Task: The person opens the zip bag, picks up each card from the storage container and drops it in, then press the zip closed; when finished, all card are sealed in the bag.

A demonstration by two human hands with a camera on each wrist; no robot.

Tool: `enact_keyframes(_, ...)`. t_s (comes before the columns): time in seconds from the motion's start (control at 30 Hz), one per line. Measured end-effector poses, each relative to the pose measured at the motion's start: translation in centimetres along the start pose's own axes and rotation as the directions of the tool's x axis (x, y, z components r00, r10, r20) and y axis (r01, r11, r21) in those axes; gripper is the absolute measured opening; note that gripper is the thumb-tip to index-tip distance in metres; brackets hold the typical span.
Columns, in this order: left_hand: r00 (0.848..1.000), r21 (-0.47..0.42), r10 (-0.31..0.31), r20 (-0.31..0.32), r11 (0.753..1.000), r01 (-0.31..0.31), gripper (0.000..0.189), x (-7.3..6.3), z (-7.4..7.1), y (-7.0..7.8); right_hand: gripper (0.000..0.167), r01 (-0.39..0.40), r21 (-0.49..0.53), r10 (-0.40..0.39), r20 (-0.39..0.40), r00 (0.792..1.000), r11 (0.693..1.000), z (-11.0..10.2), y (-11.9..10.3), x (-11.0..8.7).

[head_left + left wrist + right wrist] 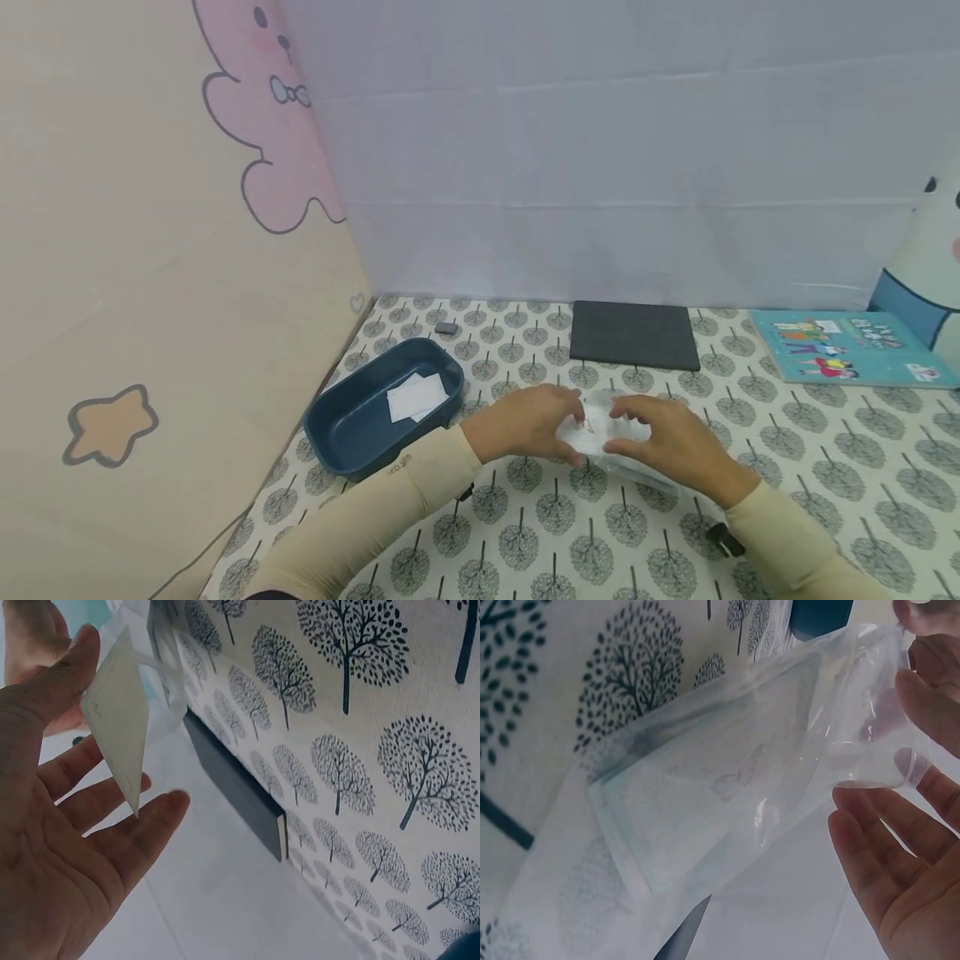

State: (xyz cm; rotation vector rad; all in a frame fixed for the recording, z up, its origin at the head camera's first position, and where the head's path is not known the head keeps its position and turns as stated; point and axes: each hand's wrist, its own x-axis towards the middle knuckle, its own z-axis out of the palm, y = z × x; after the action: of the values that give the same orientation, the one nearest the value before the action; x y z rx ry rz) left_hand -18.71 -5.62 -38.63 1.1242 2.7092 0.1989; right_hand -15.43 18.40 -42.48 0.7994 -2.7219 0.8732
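My left hand (531, 423) holds a small white square card (120, 724) by its edges, between thumb and fingers, as the left wrist view shows. Facing it, my right hand (671, 437) grips the mouth of a clear plastic bag (855, 712), thumb on one side and fingers on the other. Flat pale sheets (705, 787) lie inside the bag, which stretches away from the fingers low over the patterned cloth. Both hands are close together with fingertips turned toward each other. Whether the card touches the bag is unclear.
To the left stands a dark blue tray (337, 450) with white cards (416, 398) in it. A small grey block (446, 328) lies behind it. Toward the back are a black flat book (633, 335) and a turquoise picture book (855, 348). Walls bound the left and back.
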Motion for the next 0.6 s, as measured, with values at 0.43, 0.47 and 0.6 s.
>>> enact_keyframes(0.43,0.997,-0.017,0.041,-0.071,0.999,-0.042,0.048,-1.0,-0.3,-1.5,0.039,-0.014,0.011,0.014,-0.005,1.0,1.0,-0.7,0.2,0.0)
enact_keyframes(0.47,0.996,-0.009,0.053,-0.067,0.999,-0.053,0.046,-0.8,0.0,-1.4,0.039,-0.013,0.016,0.013,-0.002,1.0,1.0,-0.6,0.1,0.0)
enact_keyframes(0.6,0.996,0.043,0.084,-0.044,0.996,-0.082,0.044,-0.3,0.8,-0.4,0.04,-0.012,0.028,0.011,0.01,1.0,1.0,-0.2,-0.2,0.0)
